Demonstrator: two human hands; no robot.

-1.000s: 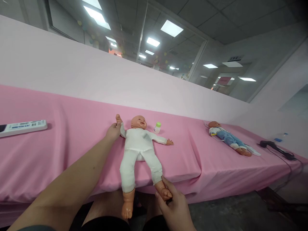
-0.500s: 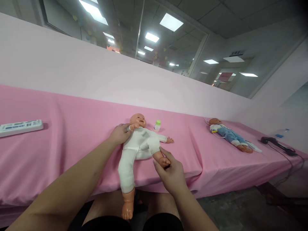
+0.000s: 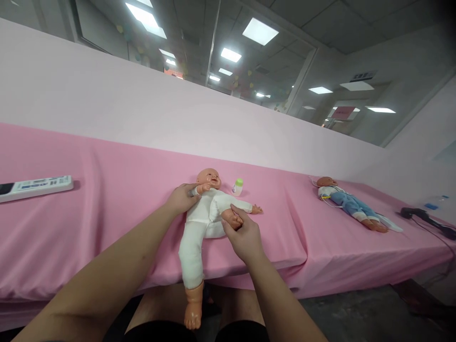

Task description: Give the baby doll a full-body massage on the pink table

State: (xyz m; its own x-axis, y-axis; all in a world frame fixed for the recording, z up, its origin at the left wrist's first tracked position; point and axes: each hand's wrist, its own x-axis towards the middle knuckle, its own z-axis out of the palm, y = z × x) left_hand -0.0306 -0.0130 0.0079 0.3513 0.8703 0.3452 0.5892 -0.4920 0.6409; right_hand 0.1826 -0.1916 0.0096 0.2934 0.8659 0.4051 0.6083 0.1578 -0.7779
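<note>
A baby doll [image 3: 199, 209] in a white cloth suit lies on its back on the pink-covered table, its head toward the wall. One of its legs hangs over the front edge. My left hand [image 3: 183, 197] is closed around the doll's arm and side at the shoulder, with some fingers hidden beneath it. My right hand [image 3: 245, 235] grips the other leg by the foot, which is bent up toward the doll's belly. Just beyond the doll's outstretched arm stands a small bottle [image 3: 237, 187] with a green cap.
To the right lies a second doll [image 3: 351, 204] in blue trousers, with thin tubes about it. A black handset-like device [image 3: 423, 219] with a cord is farther right. On the left sits a long white device [image 3: 39, 187]. A white wall [image 3: 142, 109] with glass above backs the pink cloth [image 3: 135, 180].
My right hand has pushed the doll's foot up toward its belly, bending the leg more. The left hand keeps its hold. The view has shifted slightly.
</note>
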